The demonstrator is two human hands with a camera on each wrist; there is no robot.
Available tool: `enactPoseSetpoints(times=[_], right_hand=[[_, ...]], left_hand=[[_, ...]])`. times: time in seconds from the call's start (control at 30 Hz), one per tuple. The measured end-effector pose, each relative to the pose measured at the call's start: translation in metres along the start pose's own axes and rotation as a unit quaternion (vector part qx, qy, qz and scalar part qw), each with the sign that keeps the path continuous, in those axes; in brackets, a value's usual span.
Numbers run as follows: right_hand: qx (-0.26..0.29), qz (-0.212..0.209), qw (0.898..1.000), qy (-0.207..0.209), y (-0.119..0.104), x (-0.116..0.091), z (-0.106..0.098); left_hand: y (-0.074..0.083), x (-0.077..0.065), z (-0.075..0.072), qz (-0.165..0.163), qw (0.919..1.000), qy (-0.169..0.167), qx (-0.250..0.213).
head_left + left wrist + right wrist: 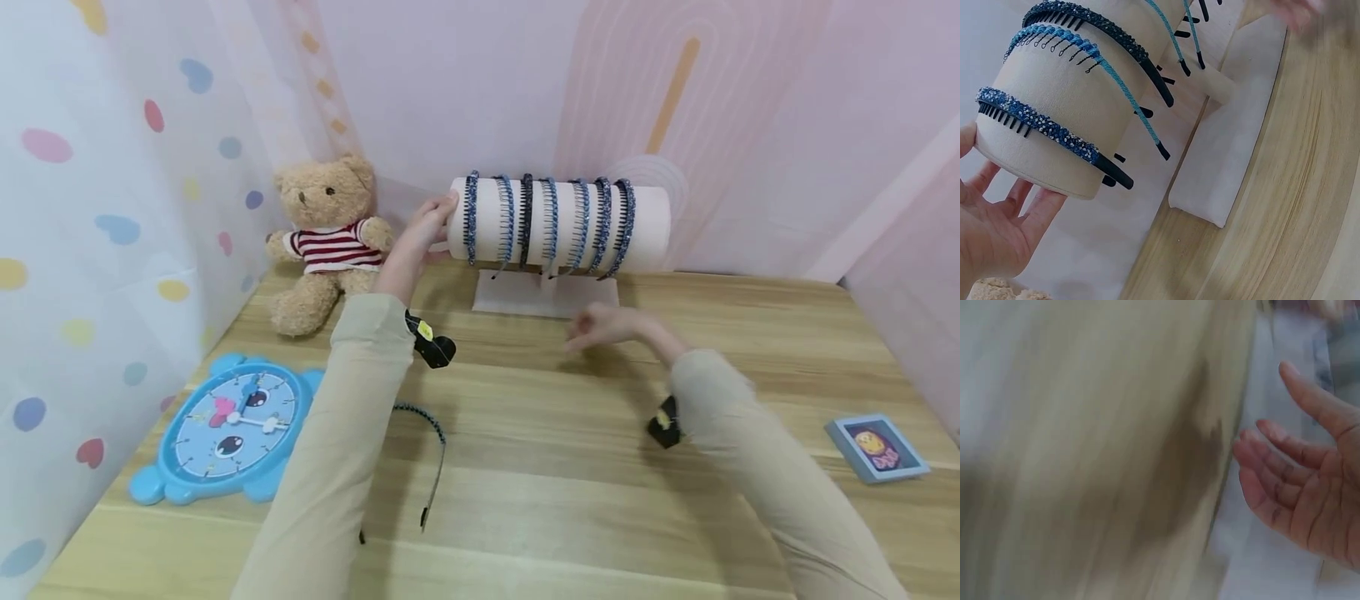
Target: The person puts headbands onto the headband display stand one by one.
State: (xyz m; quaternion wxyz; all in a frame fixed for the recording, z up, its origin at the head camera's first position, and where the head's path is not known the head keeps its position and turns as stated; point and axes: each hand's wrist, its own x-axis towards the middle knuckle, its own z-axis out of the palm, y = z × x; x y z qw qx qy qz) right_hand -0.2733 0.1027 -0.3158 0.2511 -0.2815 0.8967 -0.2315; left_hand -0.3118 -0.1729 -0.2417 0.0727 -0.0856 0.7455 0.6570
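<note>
A white roll-shaped headband stand (651, 225) stands at the back of the table, with several blue and dark toothed headbands (550, 218) hung round it in a row. My left hand (1004, 228) holds the roll's left end, fingertips at its rim, close to a glittery dark-blue headband (1041, 125). Low over the wood in front of the stand's base (517, 296) is my right hand (603, 325); its fingers are loosely bent and nothing is in them. Another thin headband (433, 429) lies on the table, partly hidden by my left sleeve.
A teddy bear (330, 217) in a striped shirt sits left of the stand. Nearer on the left lies a blue animal-faced toy clock (232, 425), overlapped by my left sleeve. A small blue frame (877, 448) is at the right. Fabric walls border the wooden table (525, 517).
</note>
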Motion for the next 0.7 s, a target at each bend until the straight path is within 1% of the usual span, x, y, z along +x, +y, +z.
enactPoseSetpoints(times=[0.07, 0.17, 0.27, 0.37, 0.4, 0.5, 0.53, 0.57, 0.6, 0.7], right_hand=[[-0.007, -0.038, 0.999, -0.033, -0.027, 0.019, 0.015], [-0.019, -0.082, 0.994, -0.068, -0.073, 0.043, 0.04], [-0.008, -0.12, 0.989, -0.085, -0.112, 0.057, 0.065], [-0.028, -0.149, 0.984, -0.091, -0.139, 0.067, 0.091], [-0.048, -0.155, 0.983, -0.084, -0.144, 0.069, 0.099], [-0.091, -0.165, 0.979, -0.079, -0.15, 0.079, 0.117], [-0.085, -0.166, 0.979, -0.078, -0.148, 0.08, 0.12], [-0.077, -0.189, 0.977, -0.066, -0.136, 0.089, 0.125], [-0.078, -0.19, 0.977, -0.063, -0.13, 0.088, 0.123], [-0.065, -0.161, 0.983, -0.064, -0.108, 0.079, 0.106]], left_hand=[[-0.001, 0.0, 0.002, -0.002, 1.0, 0.0, -0.003], [-0.002, -0.002, 0.006, 0.0, 1.0, -0.001, -0.003], [-0.004, -0.003, 0.01, 0.002, 1.0, -0.005, -0.003], [-0.005, -0.004, 0.016, -0.001, 0.9999, -0.013, -0.007], [-0.005, -0.004, 0.017, -0.003, 0.9999, -0.014, -0.01], [-0.006, -0.004, 0.018, -0.006, 0.9998, -0.014, -0.013], [-0.007, -0.004, 0.018, -0.006, 0.9998, -0.014, -0.014], [-0.007, -0.004, 0.018, -0.007, 0.9998, -0.012, -0.016], [-0.007, -0.004, 0.017, -0.006, 0.9998, -0.011, -0.017], [-0.007, -0.005, 0.015, -0.006, 0.9997, -0.011, -0.02]])
